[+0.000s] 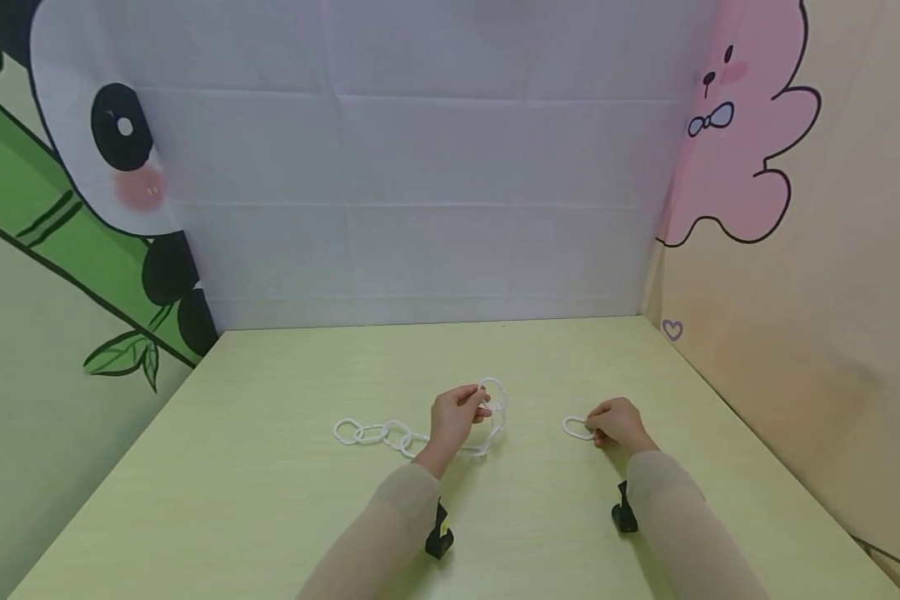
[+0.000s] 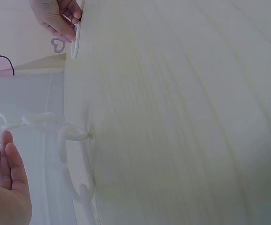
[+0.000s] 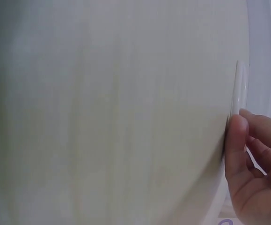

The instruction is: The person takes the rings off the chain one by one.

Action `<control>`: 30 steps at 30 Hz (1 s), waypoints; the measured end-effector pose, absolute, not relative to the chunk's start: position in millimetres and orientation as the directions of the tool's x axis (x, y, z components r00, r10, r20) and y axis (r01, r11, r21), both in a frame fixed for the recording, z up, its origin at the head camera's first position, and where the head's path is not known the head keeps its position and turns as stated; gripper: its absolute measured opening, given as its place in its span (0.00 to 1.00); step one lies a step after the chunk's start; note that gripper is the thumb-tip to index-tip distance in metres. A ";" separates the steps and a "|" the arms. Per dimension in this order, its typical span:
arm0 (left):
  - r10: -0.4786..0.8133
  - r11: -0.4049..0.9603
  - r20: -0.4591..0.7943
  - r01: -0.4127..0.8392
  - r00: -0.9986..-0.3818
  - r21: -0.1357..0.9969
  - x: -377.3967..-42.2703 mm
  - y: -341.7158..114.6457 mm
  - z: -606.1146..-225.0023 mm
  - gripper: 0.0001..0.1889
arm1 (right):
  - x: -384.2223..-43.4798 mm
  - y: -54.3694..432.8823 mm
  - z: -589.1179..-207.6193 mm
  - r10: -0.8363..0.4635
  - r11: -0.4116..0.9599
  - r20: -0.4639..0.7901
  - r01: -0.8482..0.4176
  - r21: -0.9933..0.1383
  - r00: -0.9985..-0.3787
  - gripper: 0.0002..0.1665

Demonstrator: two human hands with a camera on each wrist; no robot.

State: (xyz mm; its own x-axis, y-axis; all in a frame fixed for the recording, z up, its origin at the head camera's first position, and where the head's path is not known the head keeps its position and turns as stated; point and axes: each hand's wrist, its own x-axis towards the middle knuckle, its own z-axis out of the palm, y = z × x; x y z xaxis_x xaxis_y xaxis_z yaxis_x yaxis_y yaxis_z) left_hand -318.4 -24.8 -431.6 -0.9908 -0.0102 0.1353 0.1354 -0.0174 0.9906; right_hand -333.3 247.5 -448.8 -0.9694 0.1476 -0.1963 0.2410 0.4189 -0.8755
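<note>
A chain of several white plastic links [image 1: 372, 433] lies across the table, running behind my left wrist. My left hand [image 1: 456, 414] pinches its end link [image 1: 492, 382] and holds it raised, so the nearest links hang down to the tabletop. The left wrist view shows this hand [image 2: 6, 187] with the hanging links [image 2: 74, 133] beside it. To the right, my right hand [image 1: 619, 423] pinches a single loose white link [image 1: 576, 428] at the table surface, apart from the chain. In the right wrist view that link [image 3: 240, 86] appears edge-on between thumb and fingers.
The pale yellow table [image 1: 270, 517] has a white cloth panel [image 1: 420, 167] standing at its back edge. Walls with a panda and a pink bear drawing [image 1: 750, 167] rise at the sides. Black wrist devices [image 1: 439, 533] hang below both wrists.
</note>
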 end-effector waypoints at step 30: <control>-0.004 -0.019 0.135 0.135 -0.991 0.991 -310.3 -31.4 -428.0 0.15 | -323.3 201.8 -410.6 0.055 0.332 -0.093 0.106 -0.937 -0.994 0.13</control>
State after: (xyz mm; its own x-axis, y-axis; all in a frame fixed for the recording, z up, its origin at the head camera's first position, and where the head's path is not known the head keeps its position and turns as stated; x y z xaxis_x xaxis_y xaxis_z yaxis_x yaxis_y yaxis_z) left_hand -310.3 -31.4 -428.0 -0.9908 -0.0039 0.1354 0.1355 -0.0185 0.9906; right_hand -323.3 201.8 -410.6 -0.9941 0.0554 -0.0931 0.1063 0.3323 -0.9372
